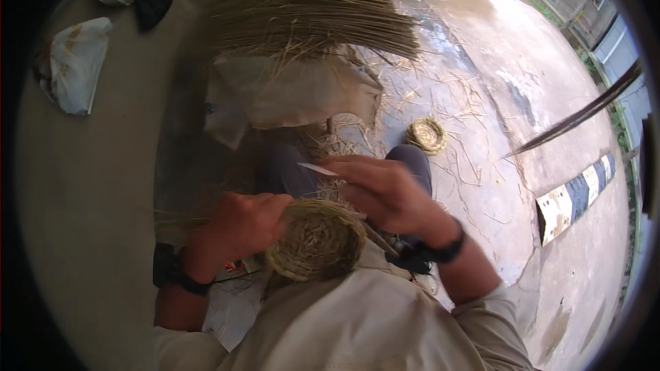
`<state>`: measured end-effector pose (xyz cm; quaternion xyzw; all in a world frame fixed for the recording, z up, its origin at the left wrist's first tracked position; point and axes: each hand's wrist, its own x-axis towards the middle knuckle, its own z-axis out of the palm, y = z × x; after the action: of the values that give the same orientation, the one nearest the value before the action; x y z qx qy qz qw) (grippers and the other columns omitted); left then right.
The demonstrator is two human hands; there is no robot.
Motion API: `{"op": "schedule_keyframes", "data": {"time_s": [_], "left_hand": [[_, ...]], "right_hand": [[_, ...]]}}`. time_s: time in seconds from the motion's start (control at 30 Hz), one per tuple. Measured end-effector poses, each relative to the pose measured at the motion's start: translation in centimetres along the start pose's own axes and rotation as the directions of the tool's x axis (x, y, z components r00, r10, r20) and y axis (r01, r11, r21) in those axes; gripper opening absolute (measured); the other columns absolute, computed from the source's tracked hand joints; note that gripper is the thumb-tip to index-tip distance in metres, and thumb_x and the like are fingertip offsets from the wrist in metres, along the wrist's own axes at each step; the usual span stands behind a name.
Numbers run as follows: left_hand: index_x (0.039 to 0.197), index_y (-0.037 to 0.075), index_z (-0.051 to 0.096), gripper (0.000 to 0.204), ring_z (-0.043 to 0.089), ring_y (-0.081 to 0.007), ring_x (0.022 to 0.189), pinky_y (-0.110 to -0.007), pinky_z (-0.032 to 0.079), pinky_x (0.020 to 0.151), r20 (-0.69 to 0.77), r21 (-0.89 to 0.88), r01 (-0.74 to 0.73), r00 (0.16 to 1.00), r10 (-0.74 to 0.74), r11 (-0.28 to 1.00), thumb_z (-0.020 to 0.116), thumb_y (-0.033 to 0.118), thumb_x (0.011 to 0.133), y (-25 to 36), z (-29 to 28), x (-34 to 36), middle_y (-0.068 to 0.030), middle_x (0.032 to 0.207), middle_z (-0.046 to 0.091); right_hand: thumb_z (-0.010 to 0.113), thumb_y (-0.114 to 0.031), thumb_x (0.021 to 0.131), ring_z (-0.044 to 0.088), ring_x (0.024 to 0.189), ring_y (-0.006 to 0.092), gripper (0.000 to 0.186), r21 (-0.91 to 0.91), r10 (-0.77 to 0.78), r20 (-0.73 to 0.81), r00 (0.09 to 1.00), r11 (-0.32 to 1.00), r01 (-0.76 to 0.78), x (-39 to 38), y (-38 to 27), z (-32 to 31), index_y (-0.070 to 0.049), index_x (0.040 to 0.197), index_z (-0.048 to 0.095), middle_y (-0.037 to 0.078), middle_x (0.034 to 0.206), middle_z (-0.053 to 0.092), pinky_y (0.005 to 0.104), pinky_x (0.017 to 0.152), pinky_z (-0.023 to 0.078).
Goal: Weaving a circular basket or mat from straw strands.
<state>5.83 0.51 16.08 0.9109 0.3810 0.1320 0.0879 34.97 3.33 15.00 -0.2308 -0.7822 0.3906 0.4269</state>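
A woven straw basket (315,239) sits in my lap, between my forearms. My left hand (244,223) is closed at the basket's upper left edge, with loose straw strands trailing out to its left. My right hand (381,192), blurred by motion, is raised just above the basket's right side, fingers closed on a thin pale flat piece (316,168) that points left; whether it is a blade or a strip I cannot tell. Wristbands circle both wrists. My grey-trousered knees show beyond the basket.
A large bundle of straw stalks (309,10) lies over a beige cloth (289,93) ahead. A small straw basket (426,136) rests on the straw-strewn floor. White and black bags (75,62) are at upper left; a striped board (574,199) and a long dark pole (584,106) are at right.
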Motion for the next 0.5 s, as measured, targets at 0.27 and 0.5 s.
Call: {"op": "schedule_keyframes", "data": {"time_s": [0.27,0.5], "left_hand": [[0.135,0.003,0.063,0.051,0.074,-0.0342,0.072,-0.045,0.06,0.062,-0.007,-0.051,0.092,0.996,-0.092,0.994,0.076,0.02,0.089,-0.2,2.6,0.1,-0.0161,0.084,0.073],[0.143,0.011,0.062,0.057,0.074,-0.0346,0.076,-0.044,0.061,0.066,0.018,-0.169,0.095,0.995,-0.093,0.981,0.076,0.01,0.088,-0.6,3.3,0.6,-0.0168,0.093,0.075]], "right_hand": [[0.066,-0.027,0.106,0.069,0.095,0.0179,0.044,0.175,0.684,0.444,0.579,0.567,-0.805,-6.0,6.8,-1.2,0.003,0.139,0.064,0.012,0.104,0.076,0.0351,0.086,0.055],[0.067,-0.024,0.106,0.07,0.094,0.0164,0.03,0.002,0.596,0.428,0.679,0.751,-0.66,-8.5,6.8,-5.2,0.0,0.123,0.074,0.012,0.108,0.077,0.0331,0.084,0.056]]}}
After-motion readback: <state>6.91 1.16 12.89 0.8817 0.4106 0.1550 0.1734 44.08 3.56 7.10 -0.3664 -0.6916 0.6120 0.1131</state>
